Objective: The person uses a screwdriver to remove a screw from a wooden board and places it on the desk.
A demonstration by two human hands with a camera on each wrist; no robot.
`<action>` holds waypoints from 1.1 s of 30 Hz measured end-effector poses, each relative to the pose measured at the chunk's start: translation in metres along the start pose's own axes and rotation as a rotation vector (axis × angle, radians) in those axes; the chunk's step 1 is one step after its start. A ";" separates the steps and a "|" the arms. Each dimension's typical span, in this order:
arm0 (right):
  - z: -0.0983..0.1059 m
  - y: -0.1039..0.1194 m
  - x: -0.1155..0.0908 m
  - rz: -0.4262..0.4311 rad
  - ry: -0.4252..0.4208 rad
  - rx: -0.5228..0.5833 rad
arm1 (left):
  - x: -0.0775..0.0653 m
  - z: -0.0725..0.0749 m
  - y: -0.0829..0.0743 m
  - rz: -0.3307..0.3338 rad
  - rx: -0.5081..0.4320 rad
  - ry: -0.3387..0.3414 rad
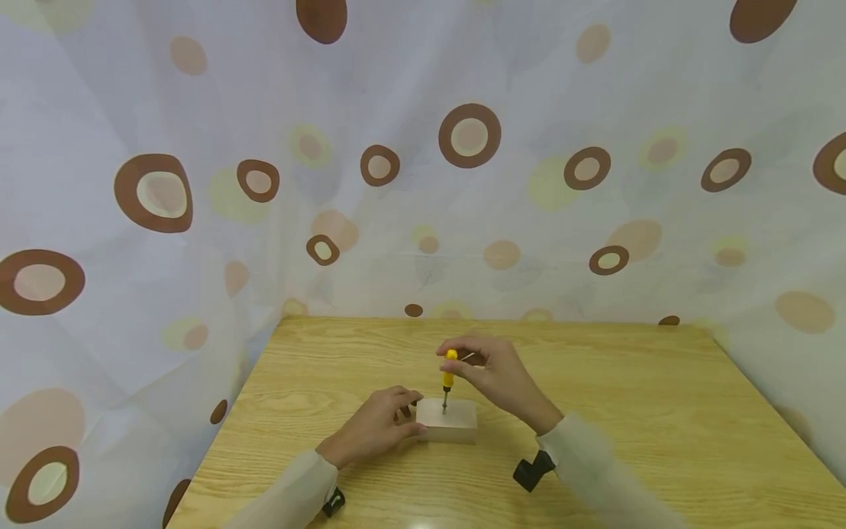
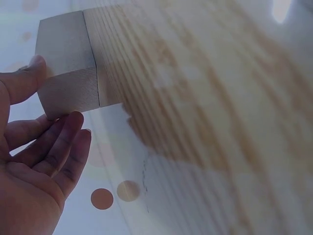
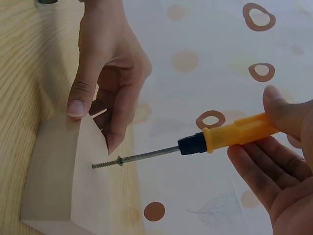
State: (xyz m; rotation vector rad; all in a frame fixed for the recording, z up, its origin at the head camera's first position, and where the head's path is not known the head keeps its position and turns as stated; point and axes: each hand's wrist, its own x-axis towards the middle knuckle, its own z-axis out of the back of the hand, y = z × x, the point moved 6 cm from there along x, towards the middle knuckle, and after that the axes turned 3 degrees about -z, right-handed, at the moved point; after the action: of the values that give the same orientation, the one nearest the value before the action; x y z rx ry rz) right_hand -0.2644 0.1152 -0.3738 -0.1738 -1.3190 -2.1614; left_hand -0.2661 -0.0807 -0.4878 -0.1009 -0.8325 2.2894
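A pale wooden block [image 1: 446, 420] lies flat on the wooden table. My left hand [image 1: 380, 427] grips its left end, thumb on the near side and fingers at the far side, as the left wrist view also shows. From the top of the block stands a screw [image 3: 106, 164], its tip in the wood and much of its thread exposed. A screwdriver [image 3: 234, 135] with a yellow handle and black collar meets the screw head. My right hand [image 1: 494, 371] holds the handle's upper end between thumb and fingers, above the block.
The wood-grain table [image 1: 634, 411] stretches to both sides of the block. Behind it and at the sides hangs a pale curtain [image 1: 410, 220] with brown and yellow spots. Black wrist devices [image 1: 534, 470] sit below both cuffs.
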 end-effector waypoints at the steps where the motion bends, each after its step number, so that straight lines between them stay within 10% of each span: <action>1: 0.000 0.000 0.000 -0.002 -0.018 -0.007 | 0.000 0.000 0.000 -0.002 0.002 0.000; 12: 0.002 0.000 0.003 -0.024 0.011 0.012 | -0.002 0.000 0.001 0.006 0.004 0.002; 21: 0.004 0.007 -0.001 0.025 -0.151 -0.151 | 0.000 0.002 -0.001 -0.003 0.007 0.003; 28: 0.004 0.009 0.002 0.011 0.058 -0.033 | 0.000 0.001 -0.001 -0.011 0.003 -0.001; 33: 0.003 0.002 0.001 -0.055 0.034 -0.017 | -0.001 0.002 -0.002 -0.023 0.017 -0.005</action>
State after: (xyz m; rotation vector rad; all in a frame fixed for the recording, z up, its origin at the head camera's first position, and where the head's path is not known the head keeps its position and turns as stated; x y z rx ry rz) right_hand -0.2643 0.1166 -0.3700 -0.1083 -1.3010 -2.2117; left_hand -0.2649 -0.0811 -0.4855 -0.0775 -0.8134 2.2759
